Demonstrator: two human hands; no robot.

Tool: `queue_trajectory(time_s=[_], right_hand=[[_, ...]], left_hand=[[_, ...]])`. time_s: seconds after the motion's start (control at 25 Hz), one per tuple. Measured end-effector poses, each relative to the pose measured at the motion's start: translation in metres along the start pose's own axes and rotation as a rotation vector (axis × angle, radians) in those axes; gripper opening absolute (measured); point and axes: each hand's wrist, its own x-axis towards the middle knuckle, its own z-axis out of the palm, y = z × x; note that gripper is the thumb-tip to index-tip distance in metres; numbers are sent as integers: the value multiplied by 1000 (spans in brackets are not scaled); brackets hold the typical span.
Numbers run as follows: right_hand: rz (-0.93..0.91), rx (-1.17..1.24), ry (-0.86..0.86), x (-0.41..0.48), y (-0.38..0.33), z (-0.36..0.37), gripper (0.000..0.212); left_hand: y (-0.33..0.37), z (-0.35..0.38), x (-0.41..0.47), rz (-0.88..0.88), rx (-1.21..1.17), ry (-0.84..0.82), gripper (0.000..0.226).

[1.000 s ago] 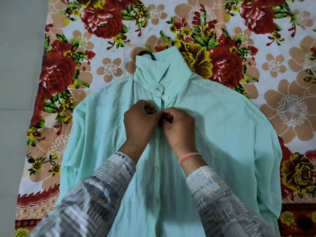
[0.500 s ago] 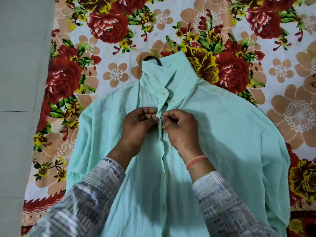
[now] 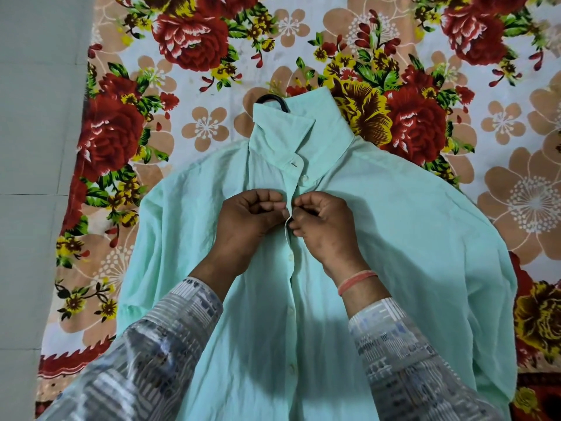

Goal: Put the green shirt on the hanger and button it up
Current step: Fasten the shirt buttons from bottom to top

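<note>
A mint-green shirt [image 3: 409, 244] lies flat, front up, on a flowered bedsheet. Only the black hook of the hanger [image 3: 271, 100] shows, poking out above the collar; the rest is hidden inside the shirt. My left hand [image 3: 249, 218] pinches the left edge of the front placket just below the collar. My right hand [image 3: 324, 226] pinches the right edge at the same spot, fingertips meeting the left hand's. Several white buttons run down the placket below my hands. The button between my fingers is hidden.
The flowered sheet [image 3: 194, 50] spreads out beyond the shirt on all sides. A grey tiled floor [image 3: 33, 177] runs along the left edge of the sheet.
Both hands have moved up the placket toward the collar and now grip a higher point. The collar button, earlier just above the hands, sits closer to them.
</note>
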Motion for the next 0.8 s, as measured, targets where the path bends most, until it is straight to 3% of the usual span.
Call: queue_trajectory(time_s=[0.12,0.24,0.4,0.52,0.68,0.8], right_hand=[[4,-30,8,2,2,-2,25],[-23,-37,9,2,4,0,4],[-31,24,32,4,12,3,28],[-6,148,-13,6,14,5,25],[-73,-46,49,5,10,10,15],[-273,-214,227,6,-1,1,6]], left_hand=[[-3,3,1,13,50,14,27],[-4,2,1,25,81,9,25],[-6,2,0,23,140,9,24],[-9,4,-2,49,182,22,21],[-7,9,-7,64,179,71,20],[4,15,-6,6,30,145,14]])
